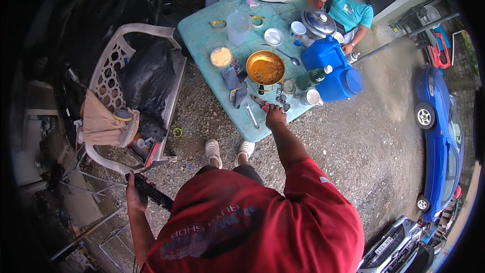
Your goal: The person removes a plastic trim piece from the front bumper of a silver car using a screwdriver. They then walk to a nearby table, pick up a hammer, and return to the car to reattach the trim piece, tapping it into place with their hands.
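Pliers (260, 103) with red handles lie on the counter (202, 30), just left of my right hand (275, 117), fingers curled and empty. My left hand (134, 196) grips a black tool (151, 192), far away.

A pale green plastic table (202, 33) is sitting on gravel, carrying a brass bowl (265, 67), blue jugs (333, 68), a wrench (252, 116) and red-handled pliers (261, 103).
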A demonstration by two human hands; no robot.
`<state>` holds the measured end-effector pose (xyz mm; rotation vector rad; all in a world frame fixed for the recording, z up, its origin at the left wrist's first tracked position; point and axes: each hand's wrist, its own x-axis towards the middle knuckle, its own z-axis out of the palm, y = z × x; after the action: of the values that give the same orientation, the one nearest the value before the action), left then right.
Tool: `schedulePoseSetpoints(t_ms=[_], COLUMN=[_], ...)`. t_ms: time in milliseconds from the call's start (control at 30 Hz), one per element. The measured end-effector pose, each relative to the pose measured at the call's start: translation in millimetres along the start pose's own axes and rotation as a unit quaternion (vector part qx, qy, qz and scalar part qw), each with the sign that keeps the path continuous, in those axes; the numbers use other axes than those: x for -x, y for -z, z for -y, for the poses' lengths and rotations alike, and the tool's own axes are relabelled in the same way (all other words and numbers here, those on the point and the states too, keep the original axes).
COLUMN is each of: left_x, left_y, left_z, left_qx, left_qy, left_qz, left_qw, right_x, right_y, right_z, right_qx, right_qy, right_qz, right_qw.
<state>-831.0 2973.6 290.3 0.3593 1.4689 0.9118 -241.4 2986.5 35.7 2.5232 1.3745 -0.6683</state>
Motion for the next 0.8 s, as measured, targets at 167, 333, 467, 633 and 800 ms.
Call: schedulePoseSetpoints(t_ms=[167,333,467,633,800], left_x=[-11,-43,-54,-69,-73], left_y=[-36,-85,-132,-137,-167], left_z=[-61,-115,-141,-149,-153], left_qx=[0.018,0.010,-0.001,0.018,-0.022], left_qy=[-0.037,-0.050,-0.053,-0.102,-0.169], left_qz=[0.009,0.094,0.126,0.191,0.252], left_qw=[0.999,0.994,0.991,0.976,0.953], right_x=[-5,17,46,148,210], right_y=[3,12,-6,42,151], right_z=[19,23,3,59,147], right_qx=[-0.058,-0.212,-0.303,-0.648,-0.613], right_qy=[-0.028,0.002,-0.097,0.038,0.204], right_qz=[0.002,-0.025,-0.049,0.129,0.086], right_qw=[0.998,0.977,0.947,0.749,0.758])
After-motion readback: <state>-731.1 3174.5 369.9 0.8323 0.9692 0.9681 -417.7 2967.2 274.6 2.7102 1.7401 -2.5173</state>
